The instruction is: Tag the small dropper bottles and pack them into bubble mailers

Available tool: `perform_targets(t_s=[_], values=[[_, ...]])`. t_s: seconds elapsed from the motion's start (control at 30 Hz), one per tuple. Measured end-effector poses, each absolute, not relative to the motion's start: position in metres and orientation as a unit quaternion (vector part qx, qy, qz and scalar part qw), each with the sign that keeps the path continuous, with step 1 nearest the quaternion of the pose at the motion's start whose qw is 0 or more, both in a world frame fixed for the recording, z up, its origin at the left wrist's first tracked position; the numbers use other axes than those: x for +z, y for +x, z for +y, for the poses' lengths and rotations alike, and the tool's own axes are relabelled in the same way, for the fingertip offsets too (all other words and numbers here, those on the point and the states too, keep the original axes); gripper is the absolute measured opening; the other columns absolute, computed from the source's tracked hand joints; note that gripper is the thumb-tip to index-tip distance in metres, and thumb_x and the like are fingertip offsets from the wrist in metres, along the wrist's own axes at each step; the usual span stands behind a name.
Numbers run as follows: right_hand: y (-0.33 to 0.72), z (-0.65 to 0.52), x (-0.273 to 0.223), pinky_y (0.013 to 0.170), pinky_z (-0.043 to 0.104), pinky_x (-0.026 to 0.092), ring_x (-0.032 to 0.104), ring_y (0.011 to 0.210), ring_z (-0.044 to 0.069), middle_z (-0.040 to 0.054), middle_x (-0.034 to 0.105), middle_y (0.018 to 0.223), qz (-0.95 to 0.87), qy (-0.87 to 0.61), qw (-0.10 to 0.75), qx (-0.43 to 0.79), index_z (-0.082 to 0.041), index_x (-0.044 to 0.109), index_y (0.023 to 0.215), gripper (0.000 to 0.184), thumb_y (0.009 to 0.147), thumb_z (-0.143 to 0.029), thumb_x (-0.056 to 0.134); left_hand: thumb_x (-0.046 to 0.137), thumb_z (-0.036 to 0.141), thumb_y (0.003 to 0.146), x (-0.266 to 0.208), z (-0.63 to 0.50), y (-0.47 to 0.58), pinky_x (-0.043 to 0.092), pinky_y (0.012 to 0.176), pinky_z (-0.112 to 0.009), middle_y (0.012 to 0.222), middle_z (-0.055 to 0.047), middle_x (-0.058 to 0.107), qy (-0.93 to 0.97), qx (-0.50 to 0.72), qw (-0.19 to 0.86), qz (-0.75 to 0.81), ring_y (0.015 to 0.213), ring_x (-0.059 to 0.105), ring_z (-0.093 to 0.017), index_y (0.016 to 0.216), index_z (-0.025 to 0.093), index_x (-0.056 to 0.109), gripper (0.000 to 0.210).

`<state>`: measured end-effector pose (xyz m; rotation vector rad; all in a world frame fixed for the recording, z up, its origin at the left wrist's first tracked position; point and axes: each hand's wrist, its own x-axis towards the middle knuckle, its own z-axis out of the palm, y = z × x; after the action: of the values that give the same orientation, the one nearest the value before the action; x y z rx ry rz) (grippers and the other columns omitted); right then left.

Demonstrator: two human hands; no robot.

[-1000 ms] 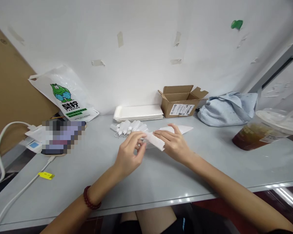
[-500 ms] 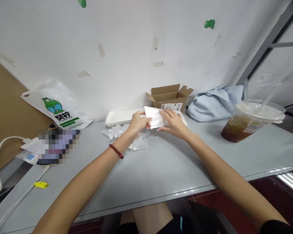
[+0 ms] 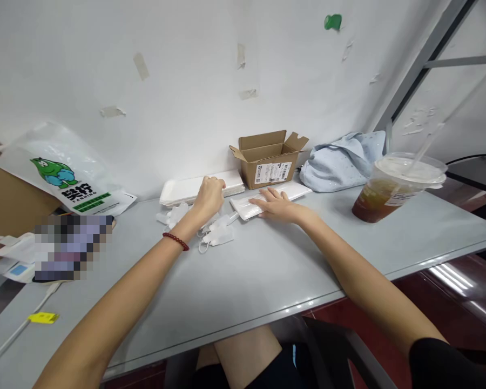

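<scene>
My right hand (image 3: 278,206) lies with fingers stretched out on a flat white packet (image 3: 243,208), which rests on the desk in front of the small open cardboard box (image 3: 272,172). My left hand (image 3: 209,198) is closed, its fingers curled at the front of a stack of long white sleeves (image 3: 182,189). What those fingers hold, if anything, is hidden behind the hand. Below the left hand, partly covered by it, several small white translucent tags with loops (image 3: 220,236) lie in a loose pile.
A plastic cup of brown drink (image 3: 375,197) with a straw stands at the right. Behind it lies a light blue cloth bag (image 3: 340,165). A printed white plastic bag (image 3: 73,173), a blurred phone (image 3: 71,251) and a white cable (image 3: 14,339) are at the left.
The white packet has come down from both hands onto the desk, under my right hand. My left hand has let go of it and moved left to the stack. The view has shifted right.
</scene>
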<state>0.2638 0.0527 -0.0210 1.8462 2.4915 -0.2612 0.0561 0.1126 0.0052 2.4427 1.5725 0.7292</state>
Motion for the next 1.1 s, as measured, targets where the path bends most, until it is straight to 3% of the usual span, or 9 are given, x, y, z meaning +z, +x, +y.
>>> perform_targets(t_s=[0.13,0.23,0.33,0.43,0.53,0.67,0.8,0.97,1.1], values=[[0.259,0.058,-0.033,0.108,0.065,0.018,0.003,0.144,0.037,0.0141,0.014,0.158,0.803,0.590,0.005,-0.081,-0.031,0.023,0.149,0.056,0.096,-0.038,0.038,0.052,0.009,0.071,0.003,0.133,0.036,0.040,0.090,-0.045,0.082,-0.015,0.068,0.839,0.207,0.011,0.503,0.099,0.056,-0.032,0.079,0.014,0.070,0.021],[0.258,0.063,-0.043,0.105,0.068,0.020,0.007,0.144,0.038,0.0174,0.016,0.157,0.814,0.578,-0.023,-0.048,-0.029,0.021,0.150,0.060,0.095,-0.050,0.034,0.048,0.008,0.071,0.000,0.145,0.025,0.044,0.081,-0.041,0.071,-0.014,0.067,0.846,0.183,-0.012,0.500,0.088,0.059,-0.030,0.071,0.014,0.070,0.023],[0.254,0.067,-0.052,0.103,0.068,0.022,0.010,0.143,0.039,0.0207,0.018,0.155,0.811,0.584,-0.046,-0.004,-0.025,0.023,0.149,0.059,0.096,-0.047,0.033,0.047,0.006,0.068,0.000,0.151,0.021,0.044,0.072,-0.038,0.065,-0.014,0.066,0.847,0.169,-0.018,0.504,0.075,0.061,-0.028,0.066,0.013,0.070,0.024],[0.251,0.070,-0.057,0.102,0.066,0.026,0.015,0.142,0.038,0.0231,0.024,0.152,0.809,0.582,-0.075,0.030,-0.021,0.028,0.147,0.056,0.096,-0.044,0.034,0.046,0.006,0.070,0.005,0.151,0.023,0.044,0.071,-0.036,0.071,-0.015,0.068,0.845,0.182,-0.021,0.503,0.073,0.062,-0.027,0.070,0.012,0.070,0.025],[0.253,0.071,-0.058,0.103,0.064,0.026,0.017,0.142,0.036,0.0226,0.027,0.151,0.815,0.571,-0.099,0.018,-0.020,0.029,0.147,0.062,0.094,-0.052,0.034,0.044,0.009,0.077,0.014,0.143,0.023,0.045,0.076,-0.036,0.083,-0.014,0.069,0.845,0.212,-0.031,0.490,0.079,0.062,-0.026,0.079,0.012,0.068,0.025],[0.259,0.066,-0.044,0.106,0.063,0.021,0.018,0.142,0.035,0.0231,0.023,0.152,0.804,0.562,-0.195,0.009,-0.017,0.010,0.151,0.082,0.088,-0.066,0.031,0.040,0.014,0.085,0.018,0.113,0.018,0.047,0.074,-0.034,0.088,-0.013,0.067,0.844,0.316,-0.049,0.430,0.078,0.062,-0.022,0.086,0.013,0.063,0.023],[0.242,0.045,-0.020,0.110,0.055,0.019,0.012,0.144,0.033,0.0260,0.017,0.153,0.789,0.506,-0.318,0.141,-0.009,0.000,0.150,0.090,0.088,-0.066,0.031,0.038,0.018,0.091,0.000,0.068,0.011,0.049,0.083,-0.036,0.095,-0.012,0.068,0.837,0.411,-0.042,0.359,0.092,0.064,-0.023,0.095,0.015,0.062,0.024],[0.200,0.018,-0.014,0.107,0.064,0.012,0.030,0.137,0.037,0.0242,0.040,0.143,0.803,0.499,-0.225,0.237,-0.012,0.029,0.145,0.059,0.093,-0.040,0.041,0.042,0.018,0.090,-0.025,0.019,0.004,0.046,0.100,-0.038,0.113,-0.012,0.068,0.849,0.419,0.083,0.310,0.111,0.061,-0.023,0.100,0.018,0.066,0.026],[0.196,0.016,-0.021,0.103,0.062,0.024,0.048,0.122,0.032,0.0207,0.056,0.129,0.803,0.515,-0.168,0.247,-0.013,0.047,0.134,0.047,0.089,-0.005,0.032,0.049,0.020,0.086,-0.014,0.011,-0.014,0.047,0.098,-0.037,0.112,-0.010,0.069,0.851,0.405,0.110,0.315,0.109,0.063,-0.024,0.097,0.020,0.069,0.022]])
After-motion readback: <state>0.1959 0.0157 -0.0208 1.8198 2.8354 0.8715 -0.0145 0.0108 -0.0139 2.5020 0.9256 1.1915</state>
